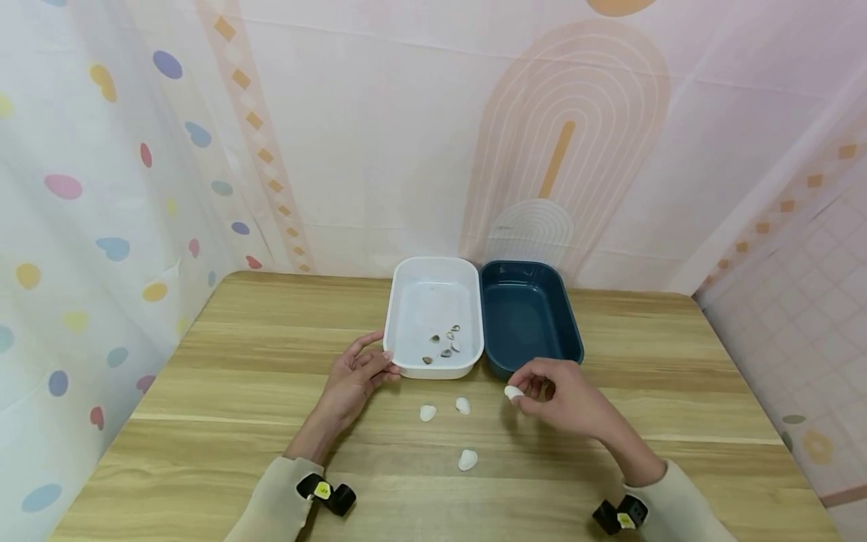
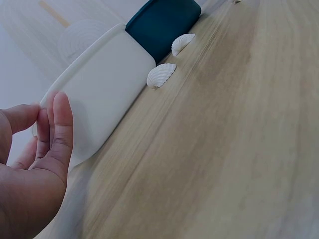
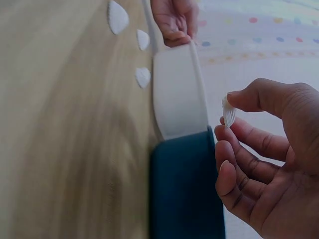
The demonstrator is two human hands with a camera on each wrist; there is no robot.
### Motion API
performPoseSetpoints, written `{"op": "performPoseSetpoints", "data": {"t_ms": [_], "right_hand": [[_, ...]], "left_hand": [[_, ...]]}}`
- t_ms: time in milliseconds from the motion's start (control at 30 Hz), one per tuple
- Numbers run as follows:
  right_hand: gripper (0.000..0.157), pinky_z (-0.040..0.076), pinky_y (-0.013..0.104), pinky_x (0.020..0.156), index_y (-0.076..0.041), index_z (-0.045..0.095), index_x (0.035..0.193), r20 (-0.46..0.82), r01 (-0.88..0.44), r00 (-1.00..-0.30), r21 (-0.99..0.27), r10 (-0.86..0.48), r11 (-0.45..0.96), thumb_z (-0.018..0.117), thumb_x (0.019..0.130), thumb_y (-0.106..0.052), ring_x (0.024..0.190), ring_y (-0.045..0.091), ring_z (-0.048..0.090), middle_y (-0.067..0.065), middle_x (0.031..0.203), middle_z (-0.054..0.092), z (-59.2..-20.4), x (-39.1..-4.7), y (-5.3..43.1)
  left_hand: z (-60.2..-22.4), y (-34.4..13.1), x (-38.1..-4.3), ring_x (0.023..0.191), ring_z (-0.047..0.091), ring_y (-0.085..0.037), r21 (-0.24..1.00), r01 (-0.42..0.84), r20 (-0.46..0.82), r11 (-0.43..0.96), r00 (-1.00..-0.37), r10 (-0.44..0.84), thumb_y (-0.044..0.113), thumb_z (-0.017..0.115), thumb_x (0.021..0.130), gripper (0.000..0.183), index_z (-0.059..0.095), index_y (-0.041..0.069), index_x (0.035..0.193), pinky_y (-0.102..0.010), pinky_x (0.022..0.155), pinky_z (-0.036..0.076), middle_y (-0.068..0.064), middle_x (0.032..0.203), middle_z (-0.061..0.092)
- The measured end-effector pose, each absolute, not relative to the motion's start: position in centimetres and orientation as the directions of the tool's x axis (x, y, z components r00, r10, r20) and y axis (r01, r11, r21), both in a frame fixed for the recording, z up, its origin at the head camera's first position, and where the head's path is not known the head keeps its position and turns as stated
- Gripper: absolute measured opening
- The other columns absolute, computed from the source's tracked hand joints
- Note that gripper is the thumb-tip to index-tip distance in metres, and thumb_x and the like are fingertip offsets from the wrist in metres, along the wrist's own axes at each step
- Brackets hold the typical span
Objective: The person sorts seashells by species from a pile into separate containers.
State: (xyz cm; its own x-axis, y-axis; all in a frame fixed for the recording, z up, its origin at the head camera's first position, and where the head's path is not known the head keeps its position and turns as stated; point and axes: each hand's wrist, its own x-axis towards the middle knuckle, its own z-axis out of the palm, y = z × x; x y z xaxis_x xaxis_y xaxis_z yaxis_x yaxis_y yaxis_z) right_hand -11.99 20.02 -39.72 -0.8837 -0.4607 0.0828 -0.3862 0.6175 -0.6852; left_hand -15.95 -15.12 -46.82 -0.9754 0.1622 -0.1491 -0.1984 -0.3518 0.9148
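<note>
A white ribbed seashell [image 1: 513, 392] is pinched between the thumb and forefinger of my right hand [image 1: 565, 395], raised just in front of the dark blue tray [image 1: 524, 316]. At the near left corner of the white tray [image 1: 416, 305], my left hand [image 1: 348, 384] pinches the rim between thumb and fingers. Several small brownish shells [image 1: 445, 353] lie in the near part of that white tray. On the table before the trays are three more white seashells, one on the left [image 1: 427, 412], one on the right [image 1: 463, 406] and one closer to me [image 1: 468, 460].
Both trays stand side by side near the back of the wooden table [image 1: 284, 331]. A patterned curtain [image 1: 379, 150] hangs behind the table and along its sides. Each sleeve has a small black camera mount, such as the left one [image 1: 327, 493].
</note>
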Motion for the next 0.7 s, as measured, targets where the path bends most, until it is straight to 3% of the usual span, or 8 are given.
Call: {"op": "performPoseSetpoints", "data": {"t_ms": [367,700], "right_hand": [[0.010,0.056,0.025,0.064,-0.016,0.075,0.100,0.150,-0.411,-0.894,-0.652,-0.423,0.637,0.078,0.091,-0.018,0.075,0.010,0.059,-0.005,0.087,0.068,-37.7,-14.5,21.1],[0.013,0.055,0.024,0.068,-0.014,0.075,0.104,0.119,-0.368,-0.914,-0.644,-0.388,0.671,0.076,0.094,-0.022,0.079,0.015,0.061,-0.001,0.090,0.070,-36.7,-17.4,21.6]], "left_hand": [[-46.9,-15.1,-16.0,0.080,0.072,-0.012,0.915,-0.201,-0.152,-0.349,-0.975,0.162,-0.001,0.058,0.102,0.058,0.034,0.005,0.155,-0.024,0.080,0.065,-0.003,0.096,0.070],[-46.8,-15.1,-16.0,0.079,0.072,-0.012,0.915,-0.204,-0.158,-0.347,-0.975,0.157,-0.002,0.056,0.103,0.057,0.035,0.005,0.154,-0.024,0.079,0.065,-0.001,0.093,0.069]]}}
